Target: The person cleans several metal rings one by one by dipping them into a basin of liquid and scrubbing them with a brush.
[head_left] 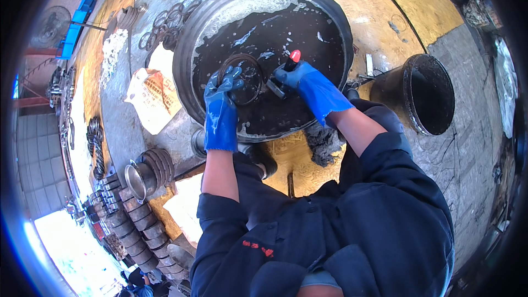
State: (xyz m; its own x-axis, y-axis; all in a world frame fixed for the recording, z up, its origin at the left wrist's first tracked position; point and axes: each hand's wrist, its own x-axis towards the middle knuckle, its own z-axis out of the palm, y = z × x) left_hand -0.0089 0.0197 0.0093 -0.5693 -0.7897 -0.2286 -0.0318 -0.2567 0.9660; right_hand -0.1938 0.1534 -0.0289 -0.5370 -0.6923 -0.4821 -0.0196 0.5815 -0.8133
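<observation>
Both my hands wear blue rubber gloves and are over a wide round tub (345,33) of dark liquid with pale foam along its far left side. My left hand (223,85) grips the left side of a thin, dark metal ring (242,56), which is tilted above the liquid. In my right hand (304,77) is a hand tool (295,55) with a red-ended black handle. The tool's dark, blocky head (276,88) points down toward the ring's right side. Whether the head touches the ring, and whether it is a brush or a scraper, I cannot tell.
Loose rings (171,19) lie left of the tub, near a printed sack (154,96). A black bucket (410,96) stands at the right. Stacked metal rings (157,168) and rows of cylindrical parts (132,225) are at the lower left. Dark rags (323,142) lie by the tub's near edge.
</observation>
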